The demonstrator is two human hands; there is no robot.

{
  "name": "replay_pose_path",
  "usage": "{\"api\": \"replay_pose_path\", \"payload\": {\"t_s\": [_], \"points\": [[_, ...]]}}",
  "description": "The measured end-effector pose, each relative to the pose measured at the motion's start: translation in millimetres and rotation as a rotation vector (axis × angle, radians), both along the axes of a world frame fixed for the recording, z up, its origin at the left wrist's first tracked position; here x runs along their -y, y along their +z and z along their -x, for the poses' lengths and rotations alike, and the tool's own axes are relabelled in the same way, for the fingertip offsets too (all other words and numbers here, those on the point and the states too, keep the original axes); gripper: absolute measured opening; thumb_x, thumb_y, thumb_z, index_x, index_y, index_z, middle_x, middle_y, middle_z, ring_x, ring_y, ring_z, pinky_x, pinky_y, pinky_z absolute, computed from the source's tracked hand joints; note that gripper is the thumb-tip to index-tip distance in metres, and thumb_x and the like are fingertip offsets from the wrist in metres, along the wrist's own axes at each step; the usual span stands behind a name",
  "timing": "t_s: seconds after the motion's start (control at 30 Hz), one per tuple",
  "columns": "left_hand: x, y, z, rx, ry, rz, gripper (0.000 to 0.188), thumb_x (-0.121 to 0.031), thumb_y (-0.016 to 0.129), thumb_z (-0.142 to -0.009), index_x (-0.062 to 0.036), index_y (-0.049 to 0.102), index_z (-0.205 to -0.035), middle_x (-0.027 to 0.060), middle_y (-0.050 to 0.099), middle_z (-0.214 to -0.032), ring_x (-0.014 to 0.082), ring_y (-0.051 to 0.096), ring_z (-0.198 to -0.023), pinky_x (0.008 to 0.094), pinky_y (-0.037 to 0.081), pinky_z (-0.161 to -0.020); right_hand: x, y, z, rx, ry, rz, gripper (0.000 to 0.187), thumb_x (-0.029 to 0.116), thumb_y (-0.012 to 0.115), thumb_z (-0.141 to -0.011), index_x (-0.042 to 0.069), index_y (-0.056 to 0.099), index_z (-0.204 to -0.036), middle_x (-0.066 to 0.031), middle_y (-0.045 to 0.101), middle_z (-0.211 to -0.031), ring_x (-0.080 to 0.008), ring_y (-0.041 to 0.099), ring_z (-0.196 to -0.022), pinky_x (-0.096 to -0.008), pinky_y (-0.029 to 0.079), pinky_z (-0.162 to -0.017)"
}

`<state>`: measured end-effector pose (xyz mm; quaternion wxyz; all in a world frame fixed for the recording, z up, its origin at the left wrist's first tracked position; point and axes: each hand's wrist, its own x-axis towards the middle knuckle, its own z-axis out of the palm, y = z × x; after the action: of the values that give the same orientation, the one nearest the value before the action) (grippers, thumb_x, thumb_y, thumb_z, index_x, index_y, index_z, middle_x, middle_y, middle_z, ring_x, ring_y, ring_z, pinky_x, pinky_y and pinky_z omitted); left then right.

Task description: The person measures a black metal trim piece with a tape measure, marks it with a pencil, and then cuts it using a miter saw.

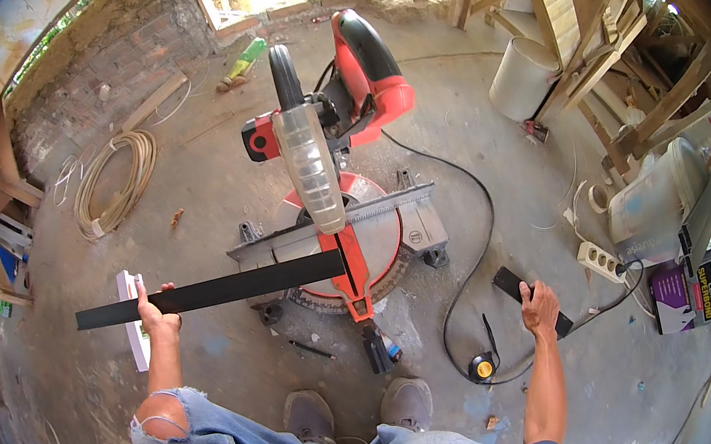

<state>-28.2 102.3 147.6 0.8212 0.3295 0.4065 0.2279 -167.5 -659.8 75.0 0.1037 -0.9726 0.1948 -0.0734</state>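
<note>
My left hand [158, 312] is closed around a long flat black strip [218, 291] near its left end. The strip's right end lies over the base of a red and grey mitre saw [361, 250], in front of its fence. The saw head [370, 88] is raised, with a clear ribbed blade guard [314, 162]. Out to the right, my right hand [542, 312] grips a short black piece [510, 284] that shows on both sides of the fingers. Whether that piece touches the floor I cannot tell. A white bar [140, 346] lies beneath my left hand.
A black and yellow tape measure [482, 365] and the saw's black cable [491, 214] lie on the floor near my right arm. Farther right are a power strip [601, 259], a purple box [675, 294] and a bucket [658, 205]. Coiled hose [117, 188] lies left.
</note>
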Motion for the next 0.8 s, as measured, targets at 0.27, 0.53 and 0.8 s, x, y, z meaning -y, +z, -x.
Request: {"api": "replay_pose_path", "payload": {"t_s": [0.27, 0.53, 0.8], "points": [[-10, -56, -15, -0.056, 0.057, 0.025, 0.062, -0.05, 0.074, -0.093, -0.0009, 0.045, -0.116, 0.018, 0.062, -0.082, 0.0329, 0.068, -0.075, 0.0455, 0.064, -0.076, -56, 16, -19, 0.332, 0.006, 0.232, 0.034, 0.032, 0.06, -0.098, 0.004, 0.063, -0.116, -0.0135, 0.063, -0.116, -0.0337, 0.058, -0.111, -0.0482, 0.042, -0.099], [-30, -80, -30, -0.045, 0.081, 0.037, 0.066, -0.056, 0.069, -0.094, -0.0064, 0.042, -0.129, 0.0193, 0.065, -0.087, 0.0348, 0.069, -0.08, 0.0497, 0.063, -0.081, -295, 41, -74, 0.454, 0.832, -0.243, 0.048, 0.008, 0.068, -0.082, 0.004, 0.062, -0.13, -0.0166, 0.063, -0.124, -0.032, 0.064, -0.108, -0.0434, 0.055, -0.093], [-26, -88, -40, -0.079, 0.043, 0.012, 0.067, -0.06, 0.063, -0.096, -0.0069, 0.041, -0.131, 0.0218, 0.068, -0.093, 0.0359, 0.072, -0.082, 0.0504, 0.063, -0.085, -392, 30, -134, 0.432, 0.907, -0.13, 0.055, 0.016, 0.064, -0.081, -0.007, 0.058, -0.13, -0.0226, 0.056, -0.128, -0.0307, 0.061, -0.109, -0.0381, 0.054, -0.092]]}}
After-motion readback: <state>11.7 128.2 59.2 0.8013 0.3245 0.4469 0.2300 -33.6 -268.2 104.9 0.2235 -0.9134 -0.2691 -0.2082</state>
